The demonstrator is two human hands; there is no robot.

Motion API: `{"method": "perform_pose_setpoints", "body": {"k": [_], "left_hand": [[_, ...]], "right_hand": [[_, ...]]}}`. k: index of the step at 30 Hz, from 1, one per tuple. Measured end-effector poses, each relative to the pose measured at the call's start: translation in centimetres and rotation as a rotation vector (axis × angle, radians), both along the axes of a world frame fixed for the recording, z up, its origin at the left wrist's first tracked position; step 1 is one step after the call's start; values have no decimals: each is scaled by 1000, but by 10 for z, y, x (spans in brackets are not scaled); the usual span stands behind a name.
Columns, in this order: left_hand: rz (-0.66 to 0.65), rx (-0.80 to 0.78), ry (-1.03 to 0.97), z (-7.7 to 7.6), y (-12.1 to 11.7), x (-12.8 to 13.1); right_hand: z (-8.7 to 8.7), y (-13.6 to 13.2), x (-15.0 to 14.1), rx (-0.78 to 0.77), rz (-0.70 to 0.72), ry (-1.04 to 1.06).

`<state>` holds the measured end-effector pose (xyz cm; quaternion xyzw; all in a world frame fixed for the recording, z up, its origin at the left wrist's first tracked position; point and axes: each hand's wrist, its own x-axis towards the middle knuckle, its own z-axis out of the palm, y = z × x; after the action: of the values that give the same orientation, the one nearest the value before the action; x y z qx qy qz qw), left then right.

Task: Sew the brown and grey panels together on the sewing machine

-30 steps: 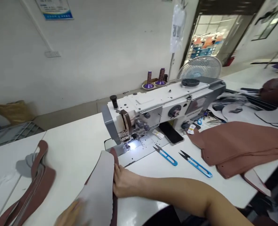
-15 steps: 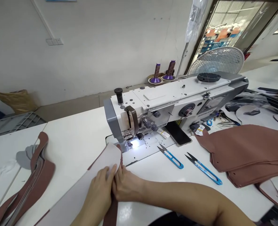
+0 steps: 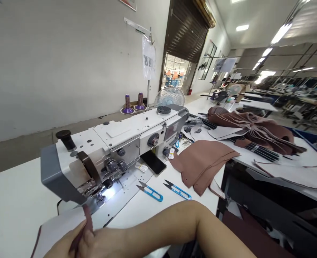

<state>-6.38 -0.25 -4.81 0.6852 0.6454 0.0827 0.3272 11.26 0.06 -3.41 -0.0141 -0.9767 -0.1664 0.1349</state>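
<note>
In the head view, a long brown leather piece with a pale backing point(image 3: 60, 225) lies at the lower left, its far end close to the lit needle area of the sewing machine point(image 3: 99, 200). My left hand point(image 3: 64, 245), partly cut off by the bottom edge, is closed on the piece. Beside it my right hand point(image 3: 96, 243) pinches the piece's folded brown edge. Both hands are in front of the presser foot, apart from it. To the right of the machine bed lie two blue thread snips, a nearer one point(image 3: 155, 195) and another point(image 3: 184, 194).
A black phone point(image 3: 154, 163) lies under the machine arm. Stacked brown leather panels point(image 3: 204, 157) cover the table to the right, with a larger brown bundle point(image 3: 255, 125) beyond. Two thread cones point(image 3: 127, 102) and a fan point(image 3: 169, 96) stand behind the machine.
The view has swung right and up, bringing more of the workshop into sight. The machine and hands now appear further left and lower. Both hands still hold the leather piece.
</note>
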Motion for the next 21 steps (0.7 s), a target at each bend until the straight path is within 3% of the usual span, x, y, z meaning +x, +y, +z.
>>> {"method": "perform_pose_setpoints", "body": {"k": [4, 11, 21], "left_hand": [[53, -50, -67, 2, -9, 4], [33, -151, 151, 37, -22, 50], [76, -206, 102, 41, -9, 60]], "right_hand": [[-9, -2, 20, 85, -14, 147], [-30, -17, 35, 93, -63, 260], [-25, -16, 39, 54, -110, 355]]}}
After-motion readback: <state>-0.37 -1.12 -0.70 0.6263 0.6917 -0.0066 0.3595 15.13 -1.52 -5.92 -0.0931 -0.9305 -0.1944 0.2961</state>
